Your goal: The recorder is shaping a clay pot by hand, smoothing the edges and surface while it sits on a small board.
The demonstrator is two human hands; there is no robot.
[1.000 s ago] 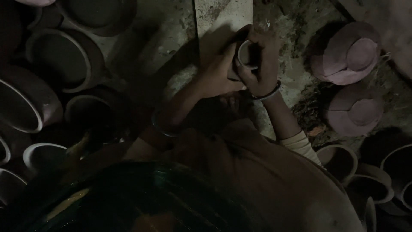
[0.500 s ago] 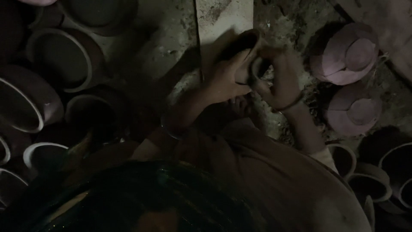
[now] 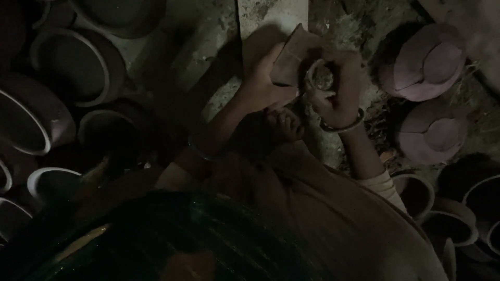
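My right hand, with a bangle at the wrist, is closed around a small round clay cup whose mouth faces up. Just to its left, my left hand grips a flat brown slab, tilted, its edge against the cup's rim. Both hands are above a dusty floor, in front of a pale board. My bare foot lies just below the hands. The light is very dim.
Several dark clay bowls with pale rims crowd the left side. Two pinkish upturned pots sit at the right. More rimmed pots stand at the lower right. My clothed lap fills the bottom.
Both hands have shifted slightly right. The left hand has brought the flat slab up against the cup, and the cup has turned in the right hand so its mouth shows.
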